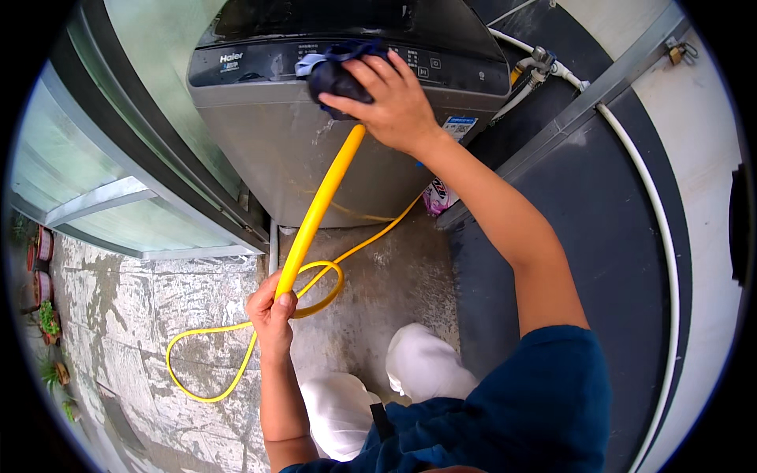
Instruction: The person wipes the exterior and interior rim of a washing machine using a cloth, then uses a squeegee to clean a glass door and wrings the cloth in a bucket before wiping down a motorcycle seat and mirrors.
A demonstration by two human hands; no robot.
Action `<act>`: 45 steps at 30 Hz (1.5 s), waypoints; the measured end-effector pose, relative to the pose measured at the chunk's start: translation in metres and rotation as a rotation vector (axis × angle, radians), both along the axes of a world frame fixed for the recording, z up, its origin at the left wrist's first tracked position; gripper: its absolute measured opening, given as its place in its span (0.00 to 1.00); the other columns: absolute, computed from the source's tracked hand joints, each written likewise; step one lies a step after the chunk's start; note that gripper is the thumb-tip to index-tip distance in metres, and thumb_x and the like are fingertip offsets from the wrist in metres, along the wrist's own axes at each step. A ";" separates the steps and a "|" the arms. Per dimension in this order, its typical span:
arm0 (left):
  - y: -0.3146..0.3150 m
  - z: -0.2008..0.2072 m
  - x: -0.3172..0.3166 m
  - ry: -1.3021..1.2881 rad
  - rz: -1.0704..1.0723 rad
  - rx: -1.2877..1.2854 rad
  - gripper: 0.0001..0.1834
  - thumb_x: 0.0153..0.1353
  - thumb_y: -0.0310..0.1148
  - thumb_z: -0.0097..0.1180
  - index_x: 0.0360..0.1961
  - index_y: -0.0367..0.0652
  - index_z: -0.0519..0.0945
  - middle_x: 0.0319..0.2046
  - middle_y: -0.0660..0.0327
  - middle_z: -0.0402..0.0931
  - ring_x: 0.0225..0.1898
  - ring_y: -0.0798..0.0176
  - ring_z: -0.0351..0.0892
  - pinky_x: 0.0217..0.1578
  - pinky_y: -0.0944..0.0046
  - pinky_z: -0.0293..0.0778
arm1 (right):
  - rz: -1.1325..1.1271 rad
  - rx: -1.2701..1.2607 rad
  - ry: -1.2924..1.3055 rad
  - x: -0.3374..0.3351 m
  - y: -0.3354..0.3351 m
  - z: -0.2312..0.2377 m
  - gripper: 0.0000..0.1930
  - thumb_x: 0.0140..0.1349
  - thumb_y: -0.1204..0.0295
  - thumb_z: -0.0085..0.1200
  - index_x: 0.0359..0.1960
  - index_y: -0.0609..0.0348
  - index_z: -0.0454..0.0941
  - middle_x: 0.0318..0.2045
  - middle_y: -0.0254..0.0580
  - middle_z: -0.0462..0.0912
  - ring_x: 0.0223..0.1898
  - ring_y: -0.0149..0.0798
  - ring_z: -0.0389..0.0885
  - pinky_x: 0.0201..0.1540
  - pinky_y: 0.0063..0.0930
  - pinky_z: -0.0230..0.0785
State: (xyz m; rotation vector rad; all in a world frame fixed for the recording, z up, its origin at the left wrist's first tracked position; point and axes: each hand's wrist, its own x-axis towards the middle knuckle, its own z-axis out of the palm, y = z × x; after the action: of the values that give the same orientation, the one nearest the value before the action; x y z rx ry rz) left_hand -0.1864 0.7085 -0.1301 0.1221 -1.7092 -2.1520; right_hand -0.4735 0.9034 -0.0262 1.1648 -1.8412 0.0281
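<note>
My right hand (390, 102) is closed around a bunched dark blue cloth (335, 79), which presses against the front edge of the control panel on a grey top-loading washing machine (260, 150). Lower down, my left hand (272, 307) grips a yellow hose (323, 197). The hose's free end points up and stops just below the cloth. From my left hand the rest of the hose loops down over the floor and runs back toward the machine's lower right corner.
A metal-framed glass door (87, 158) stands on the left. At the right are a tap with pipes (542, 59), a white pipe (658, 205) along a dark wall, and a padlock (678, 54). A purple-and-white package (440, 197) sits beside the machine. Potted plants (49, 322) line the far left.
</note>
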 end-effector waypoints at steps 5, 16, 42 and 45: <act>-0.011 0.059 0.019 -0.066 0.044 0.060 0.23 0.62 0.39 0.54 0.51 0.30 0.76 0.19 0.70 0.62 0.17 0.78 0.56 0.17 0.75 0.52 | -0.069 0.031 -0.294 0.011 0.076 0.041 0.28 0.48 0.73 0.60 0.54 0.32 0.77 0.61 0.43 0.69 0.61 0.49 0.69 0.65 0.49 0.58; -0.051 0.205 0.042 -0.236 0.119 0.078 0.19 0.67 0.32 0.50 0.56 0.35 0.75 0.18 0.73 0.61 0.17 0.81 0.57 0.16 0.78 0.52 | -0.118 0.110 -0.539 0.033 -0.059 0.074 0.28 0.56 0.77 0.48 0.59 0.33 0.73 0.65 0.43 0.64 0.65 0.49 0.63 0.68 0.48 0.51; -0.039 0.264 -0.042 -0.285 0.337 0.131 0.19 0.68 0.29 0.49 0.58 0.34 0.73 0.21 0.73 0.62 0.19 0.81 0.57 0.18 0.77 0.53 | 0.125 0.422 -0.483 -0.022 -0.207 0.092 0.21 0.63 0.67 0.46 0.58 0.41 0.75 0.62 0.45 0.67 0.63 0.48 0.63 0.63 0.41 0.55; -0.038 0.270 -0.053 -0.289 0.358 0.071 0.18 0.68 0.33 0.49 0.56 0.36 0.74 0.17 0.73 0.60 0.16 0.80 0.56 0.15 0.78 0.52 | 0.184 0.444 -0.387 -0.039 -0.165 0.100 0.22 0.63 0.67 0.45 0.59 0.41 0.74 0.60 0.47 0.68 0.59 0.46 0.66 0.59 0.37 0.59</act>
State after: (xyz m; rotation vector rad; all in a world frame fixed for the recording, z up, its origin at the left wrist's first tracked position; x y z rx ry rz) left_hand -0.2395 0.6702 0.1396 0.7326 -1.6076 -1.9952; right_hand -0.5121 0.7388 0.0743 1.7346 -2.1349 -0.0579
